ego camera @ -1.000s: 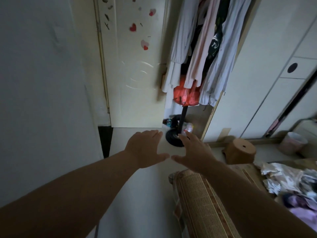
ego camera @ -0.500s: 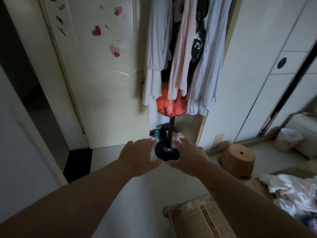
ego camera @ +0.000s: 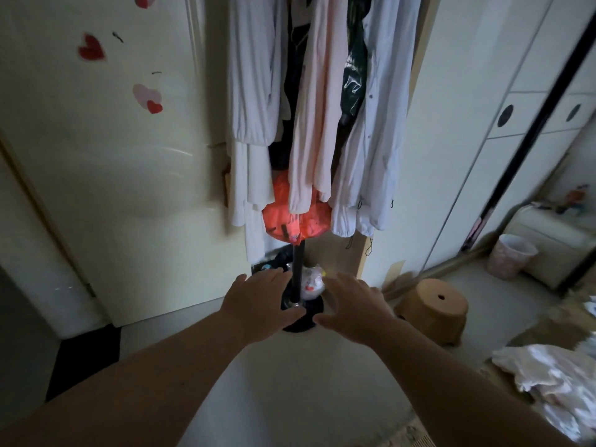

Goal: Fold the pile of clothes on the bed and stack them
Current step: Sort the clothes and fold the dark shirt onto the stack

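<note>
Gripping nothing, left hand [ego camera: 258,304] and right hand [ego camera: 354,306] spreading flat, crumpled clothes [ego camera: 554,379] lying right, pink bin [ego camera: 511,256] contents hidden

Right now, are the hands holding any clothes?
No. The left hand and right hand are open and empty; the pile of clothes lies untouched.

We find no readable words, brands or numbers anywhere; the door [ego camera: 113,156] carries only red and pink heart stickers [ego camera: 92,48], and they bear no lettering.
</note>
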Action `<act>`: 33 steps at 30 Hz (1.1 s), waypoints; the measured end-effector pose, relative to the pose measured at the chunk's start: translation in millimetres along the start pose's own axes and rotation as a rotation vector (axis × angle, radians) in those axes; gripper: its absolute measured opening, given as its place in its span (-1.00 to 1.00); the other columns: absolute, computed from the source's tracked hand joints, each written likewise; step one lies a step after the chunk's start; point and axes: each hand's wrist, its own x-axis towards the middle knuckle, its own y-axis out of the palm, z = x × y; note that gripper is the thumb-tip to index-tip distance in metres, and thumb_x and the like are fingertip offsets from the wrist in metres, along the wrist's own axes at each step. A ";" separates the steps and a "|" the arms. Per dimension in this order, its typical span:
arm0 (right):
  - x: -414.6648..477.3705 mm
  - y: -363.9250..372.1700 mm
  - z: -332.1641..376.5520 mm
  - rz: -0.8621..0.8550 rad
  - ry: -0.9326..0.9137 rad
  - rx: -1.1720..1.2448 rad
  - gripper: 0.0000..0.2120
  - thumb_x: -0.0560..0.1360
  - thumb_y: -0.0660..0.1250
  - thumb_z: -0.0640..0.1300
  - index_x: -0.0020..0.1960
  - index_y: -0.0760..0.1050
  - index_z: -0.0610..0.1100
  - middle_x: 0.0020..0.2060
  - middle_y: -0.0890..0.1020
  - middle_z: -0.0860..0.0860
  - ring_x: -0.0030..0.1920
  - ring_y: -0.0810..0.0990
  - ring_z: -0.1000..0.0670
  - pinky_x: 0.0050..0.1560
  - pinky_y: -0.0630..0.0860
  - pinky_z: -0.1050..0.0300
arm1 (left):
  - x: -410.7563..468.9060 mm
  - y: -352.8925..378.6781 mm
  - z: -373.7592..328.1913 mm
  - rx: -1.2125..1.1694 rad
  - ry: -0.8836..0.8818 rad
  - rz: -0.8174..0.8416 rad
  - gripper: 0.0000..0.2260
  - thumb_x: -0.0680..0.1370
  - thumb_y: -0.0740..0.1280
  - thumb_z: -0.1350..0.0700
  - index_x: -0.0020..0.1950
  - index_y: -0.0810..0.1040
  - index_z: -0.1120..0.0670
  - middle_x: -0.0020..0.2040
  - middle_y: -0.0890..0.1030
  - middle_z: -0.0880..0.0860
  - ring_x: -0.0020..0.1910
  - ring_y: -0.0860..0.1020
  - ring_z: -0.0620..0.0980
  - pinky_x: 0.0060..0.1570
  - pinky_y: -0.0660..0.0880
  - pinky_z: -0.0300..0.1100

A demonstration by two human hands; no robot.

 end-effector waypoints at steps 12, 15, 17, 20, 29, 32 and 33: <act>113.4 15.4 -53.6 -0.047 0.376 0.084 -0.30 0.39 0.28 0.33 0.42 0.12 0.17 0.43 0.28 0.03 0.39 0.32 -0.09 0.32 0.23 -0.18 | 195.3 33.8 15.5 -0.018 0.372 0.111 -0.24 0.42 0.11 -0.41 0.50 0.21 -0.01 0.48 0.32 0.00 0.44 0.28 0.00 0.35 0.25 0.02; 122.5 22.1 -97.9 -0.023 0.499 0.085 -0.29 0.39 0.29 0.32 0.43 0.15 0.12 0.43 0.29 0.01 0.41 0.31 -0.09 0.33 0.22 -0.19 | 242.2 54.5 -14.4 -0.029 0.461 0.181 -0.24 0.44 0.13 -0.40 0.52 0.17 0.00 0.51 0.26 0.02 0.47 0.24 0.03 0.37 0.22 0.00; 130.2 23.2 -132.7 -0.016 0.562 0.081 -0.25 0.38 0.29 0.33 0.46 0.14 0.10 0.45 0.27 0.01 0.42 0.29 -0.09 0.35 0.21 -0.18 | 273.6 65.3 -37.0 -0.019 0.533 0.194 -0.24 0.45 0.13 -0.40 0.52 0.16 0.00 0.52 0.23 0.02 0.47 0.24 0.03 0.38 0.21 0.01; 147.4 24.4 -192.5 -0.026 0.645 0.107 -0.24 0.38 0.29 0.35 0.48 0.14 0.12 0.47 0.25 0.04 0.43 0.28 -0.08 0.36 0.21 -0.18 | 326.8 77.2 -77.5 -0.001 0.629 0.203 -0.21 0.44 0.12 -0.43 0.53 0.17 0.00 0.52 0.24 0.01 0.46 0.25 0.02 0.37 0.21 -0.06; 177.5 -23.6 -359.2 -0.016 0.860 0.055 -0.24 0.32 0.21 0.45 0.38 0.23 0.08 0.29 0.39 0.01 0.30 0.41 -0.10 0.21 0.32 -0.12 | 472.1 106.4 -222.4 -0.137 0.785 0.357 -0.13 0.40 0.03 -0.53 0.54 0.07 -0.02 0.55 0.17 -0.01 0.48 0.23 0.02 0.37 0.22 0.00; 175.4 -36.1 -397.3 -0.050 0.946 0.061 -0.24 0.31 0.17 0.44 0.40 0.20 0.09 0.30 0.38 0.03 0.33 0.39 -0.09 0.23 0.31 -0.10 | 504.8 113.6 -264.5 -0.110 0.871 0.386 -0.21 0.48 0.06 -0.44 0.55 0.05 0.00 0.56 0.13 0.03 0.49 0.19 0.06 0.38 0.20 0.01; 174.0 -40.0 -409.1 -0.057 0.973 0.061 -0.18 0.26 0.08 0.48 0.40 0.20 0.09 0.31 0.37 0.02 0.33 0.38 -0.10 0.25 0.30 -0.10 | 517.1 114.7 -280.3 -0.103 0.913 0.384 -0.22 0.49 0.07 -0.43 0.56 0.04 -0.01 0.56 0.12 0.03 0.50 0.18 0.05 0.40 0.17 0.00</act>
